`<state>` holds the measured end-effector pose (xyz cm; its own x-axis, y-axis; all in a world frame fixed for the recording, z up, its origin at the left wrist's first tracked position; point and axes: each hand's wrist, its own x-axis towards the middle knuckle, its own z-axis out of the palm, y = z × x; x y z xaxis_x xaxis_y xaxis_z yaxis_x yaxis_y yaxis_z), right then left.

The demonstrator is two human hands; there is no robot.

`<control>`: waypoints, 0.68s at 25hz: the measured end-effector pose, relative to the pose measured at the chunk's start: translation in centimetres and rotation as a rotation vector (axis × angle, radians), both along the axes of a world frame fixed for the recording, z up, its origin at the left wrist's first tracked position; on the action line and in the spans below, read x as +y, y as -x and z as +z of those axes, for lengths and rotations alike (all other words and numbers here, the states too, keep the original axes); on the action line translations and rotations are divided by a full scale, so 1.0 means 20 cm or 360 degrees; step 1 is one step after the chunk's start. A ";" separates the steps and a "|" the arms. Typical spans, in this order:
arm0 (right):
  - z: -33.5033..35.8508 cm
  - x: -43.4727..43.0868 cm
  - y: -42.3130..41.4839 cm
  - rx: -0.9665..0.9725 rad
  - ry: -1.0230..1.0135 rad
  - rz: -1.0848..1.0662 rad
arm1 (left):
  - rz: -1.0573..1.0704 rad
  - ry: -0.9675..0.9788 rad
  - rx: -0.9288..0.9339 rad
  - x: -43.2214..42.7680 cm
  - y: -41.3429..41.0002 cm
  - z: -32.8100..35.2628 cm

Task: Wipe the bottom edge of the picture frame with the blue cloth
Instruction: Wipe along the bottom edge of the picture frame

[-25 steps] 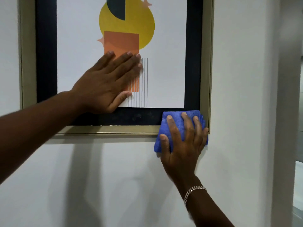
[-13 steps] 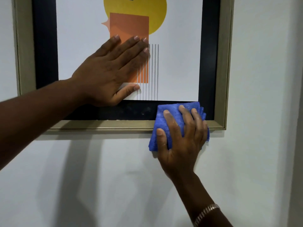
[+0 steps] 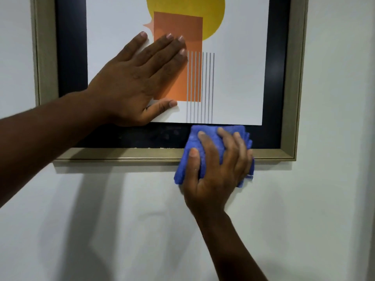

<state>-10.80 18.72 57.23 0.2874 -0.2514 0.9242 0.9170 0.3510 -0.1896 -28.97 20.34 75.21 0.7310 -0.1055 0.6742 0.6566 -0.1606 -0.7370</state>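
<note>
A picture frame (image 3: pixel 121 154) with a beige moulding and a black inner border hangs on a white wall. Its print shows a yellow circle, an orange rectangle and thin grey lines. My left hand (image 3: pixel 134 82) lies flat on the glass, fingers spread, holding nothing. The folded blue cloth (image 3: pixel 192 138) covers the frame's bottom edge right of the middle, draped over the beige moulding and onto the wall below. My right hand (image 3: pixel 215 169) presses on the cloth with fingers curled over it.
The white wall (image 3: pixel 101 220) fills the area below and to the right of the frame, with shadows of both arms on it. The frame's bottom right corner (image 3: pixel 292 157) is right of the cloth.
My right hand has slid the cloth leftward along the bottom edge, away from the right corner. My left hand has stayed flat on the glass. The view has shifted.
</note>
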 end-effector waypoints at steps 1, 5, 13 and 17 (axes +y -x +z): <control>-0.03 0.00 0.00 -0.0104 -0.0002 -0.0025 | 0.0001 0.0013 -0.0011 0.00 0.01 -0.01; 0.03 0.01 0.03 0.0110 -0.0033 0.0015 | -0.0004 0.0043 -0.0074 0.00 0.04 -0.01; 0.03 0.02 0.20 0.0176 -0.0049 0.0023 | -0.0008 0.0057 -0.0017 0.01 0.12 -0.01; -0.03 0.02 0.21 -0.0047 -0.0015 -0.0005 | -0.0017 0.0060 -0.0025 0.02 0.15 -0.01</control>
<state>-15.02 19.18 56.59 0.2591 -0.2607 0.9300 0.9232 0.3498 -0.1591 -31.97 20.78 74.98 0.7191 -0.0875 0.6894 0.6662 -0.1952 -0.7197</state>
